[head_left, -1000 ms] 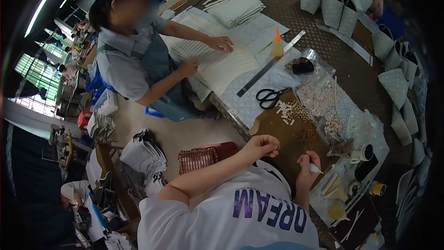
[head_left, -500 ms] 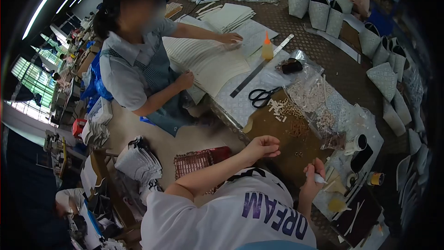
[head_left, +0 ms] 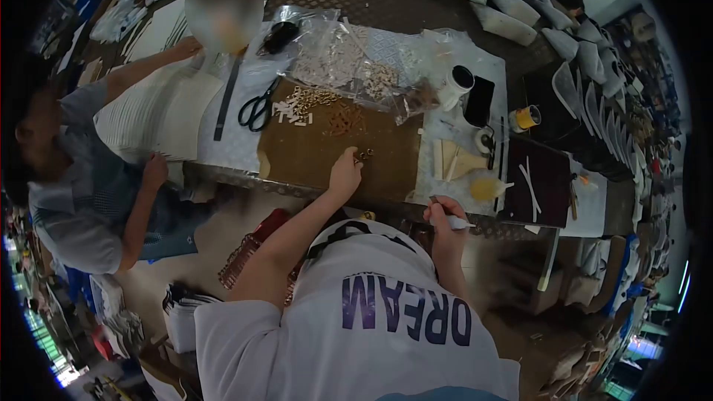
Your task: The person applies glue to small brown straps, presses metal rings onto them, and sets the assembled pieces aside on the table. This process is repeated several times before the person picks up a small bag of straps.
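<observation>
My left hand (head_left: 346,171) reaches over the brown board, its fingertips pinched together at several small metal rings (head_left: 366,154). Whatever sits between those fingertips is too small to make out. At the table's front edge, my right hand (head_left: 444,229) is wrapped around a small white squeeze bottle (head_left: 458,223) with a pointed tip. A short dark piece (head_left: 433,199) shows at that hand's thumb and forefinger. Beyond the rings on the brown board (head_left: 297,154) lie brown strips (head_left: 344,119), white pieces (head_left: 300,119) and a pile of small gold-coloured parts (head_left: 316,98).
Black scissors (head_left: 259,108) and a steel ruler (head_left: 229,100) lie left of the board. Plastic bags of parts (head_left: 327,59) are behind it. A white jar (head_left: 455,86), phone (head_left: 479,102) and yellow glue bottle (head_left: 488,189) stand right. A co-worker (head_left: 89,178) handles layered sheets (head_left: 160,111).
The view has swung to the right, shifting the table leftward in it. My left hand has gone from hovering near the board's edge to the rings. My right hand still holds the white bottle.
</observation>
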The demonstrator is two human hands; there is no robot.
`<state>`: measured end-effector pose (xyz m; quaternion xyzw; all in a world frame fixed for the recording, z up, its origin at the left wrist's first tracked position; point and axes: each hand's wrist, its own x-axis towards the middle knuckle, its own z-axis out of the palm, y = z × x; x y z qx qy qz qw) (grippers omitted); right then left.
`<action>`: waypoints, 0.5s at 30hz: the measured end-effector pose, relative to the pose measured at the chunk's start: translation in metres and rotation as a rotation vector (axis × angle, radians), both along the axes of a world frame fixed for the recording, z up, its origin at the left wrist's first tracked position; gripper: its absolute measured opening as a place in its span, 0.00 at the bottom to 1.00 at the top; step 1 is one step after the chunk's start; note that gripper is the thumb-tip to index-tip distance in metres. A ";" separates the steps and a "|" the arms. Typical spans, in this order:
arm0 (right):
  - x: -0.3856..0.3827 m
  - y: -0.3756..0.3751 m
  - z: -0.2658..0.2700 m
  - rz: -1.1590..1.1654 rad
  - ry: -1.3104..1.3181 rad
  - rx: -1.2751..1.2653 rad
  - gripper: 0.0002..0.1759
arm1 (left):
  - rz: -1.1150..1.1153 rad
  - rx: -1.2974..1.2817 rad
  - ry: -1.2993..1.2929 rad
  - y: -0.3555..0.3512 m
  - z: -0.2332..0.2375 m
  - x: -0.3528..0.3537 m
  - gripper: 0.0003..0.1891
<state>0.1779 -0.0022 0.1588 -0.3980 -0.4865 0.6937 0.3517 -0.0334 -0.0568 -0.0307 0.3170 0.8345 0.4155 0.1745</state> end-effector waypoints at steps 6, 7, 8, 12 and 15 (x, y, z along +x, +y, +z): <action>0.017 -0.005 0.002 -0.093 -0.009 -0.081 0.07 | -0.113 -0.100 -0.116 0.046 0.008 0.003 0.15; 0.015 -0.004 0.004 -0.093 -0.008 -0.073 0.08 | -0.126 -0.086 -0.110 0.049 0.012 0.001 0.14; 0.013 -0.003 0.005 -0.097 -0.009 -0.065 0.08 | -0.143 -0.074 -0.107 0.052 0.015 -0.002 0.13; 0.002 0.003 0.006 -0.103 0.037 -0.066 0.10 | -0.071 0.036 -0.079 0.033 0.026 -0.027 0.09; -0.013 0.005 0.007 -0.137 0.074 -0.095 0.11 | -0.058 0.055 0.129 0.009 -0.005 -0.053 0.06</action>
